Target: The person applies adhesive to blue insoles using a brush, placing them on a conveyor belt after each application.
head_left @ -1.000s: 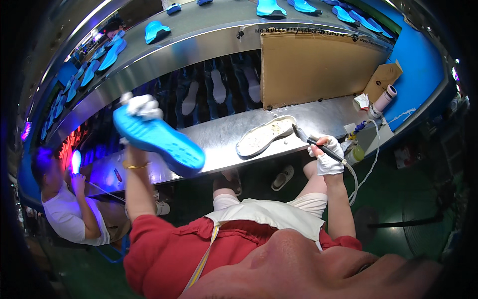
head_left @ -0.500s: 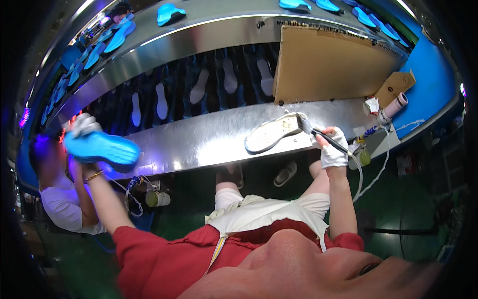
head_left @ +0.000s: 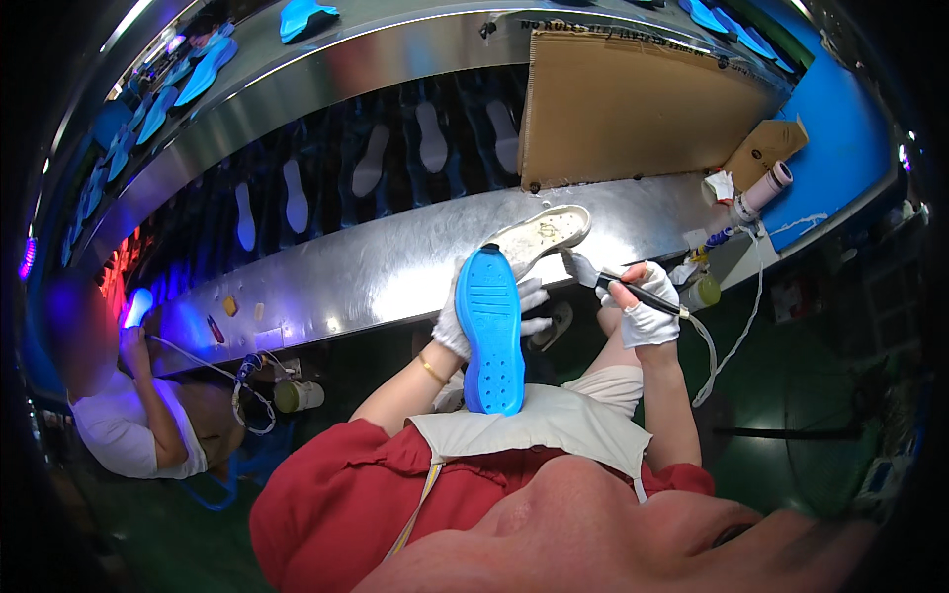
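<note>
In front of my apron, my left hand [head_left: 450, 321], in a white glove, holds a blue shoe sole [head_left: 491, 326] nearly upright. Grooves and small holes mark the sole's face. The palm is hidden behind it, and gloved fingers stick out past its right side. My right hand [head_left: 650, 304], gloved with bare fingertips, is closed round a brush [head_left: 641, 294] with a black handle and a pale hose at its end. The bristles are near a cream shoe sole [head_left: 544, 233] lying on the metal bench, partly covered by the blue one.
A cardboard sheet [head_left: 643, 114] leans at the back of the metal bench [head_left: 366, 282]. Blue soles [head_left: 206, 71] lie on the upper belt; grey soles [head_left: 371, 160] sit on the dark lower rack. At left a person [head_left: 124, 425] works. A pink tube [head_left: 766, 190] stands at right.
My left hand has brought the blue sole from the far left to the middle, turning it upright. The brush has moved slightly down and left, away from the cream sole.
</note>
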